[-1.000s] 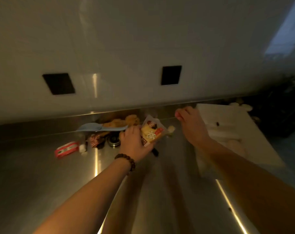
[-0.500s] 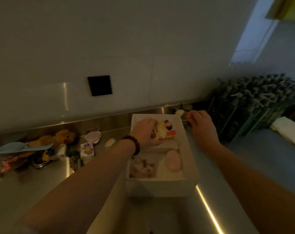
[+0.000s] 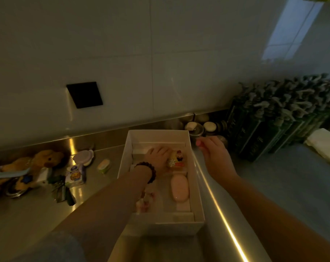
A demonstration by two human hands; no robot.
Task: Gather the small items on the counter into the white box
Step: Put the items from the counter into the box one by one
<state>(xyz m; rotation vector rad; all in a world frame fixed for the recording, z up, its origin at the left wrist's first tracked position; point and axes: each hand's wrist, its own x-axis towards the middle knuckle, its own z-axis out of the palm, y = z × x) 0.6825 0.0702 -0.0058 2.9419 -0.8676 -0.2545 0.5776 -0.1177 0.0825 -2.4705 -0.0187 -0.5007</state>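
Dim lighting, steel surface point(image 3: 28, 214) running along a tiled wall.

Far left: brown plush toy point(image 3: 38, 163) lying on its side, pale blue spoon-like piece point(image 3: 7, 173) across it. Just right of it: small printed carton point(image 3: 75, 175) upright, dark foil packets point(image 3: 63, 193) in front of it, round lidded container point(image 3: 83, 156) behind it. Small pale green-and-white oblong item point(image 3: 104, 165) alone between the carton and the box, touching neither.

Centre: white box point(image 3: 161, 226) open-topped on the surface, back edge near the wall. Inside, front right: pink oval item point(image 3: 179, 187). Front left: small pinkish item point(image 3: 144, 203), partly hidden by the forearm, blurred. Left hand point(image 3: 157, 156) reaching down into the far half of the box, beaded bracelet point(image 3: 148, 170) on the wrist; fingers on a yellow snack packet point(image 3: 176, 158) resting in the box. Grip versus flat touch: cannot tell, fingers hidden behind the back of the hand.

Right of box: right hand point(image 3: 216, 156) above the surface beside the box's far right corner, fingers loosely extended, holding nothing. Small round jars point(image 3: 209, 126) by the wall behind it.

Far right: dense block of dark green pump bottles point(image 3: 277, 114); folded white cloth point(image 3: 324, 146) at the edge.
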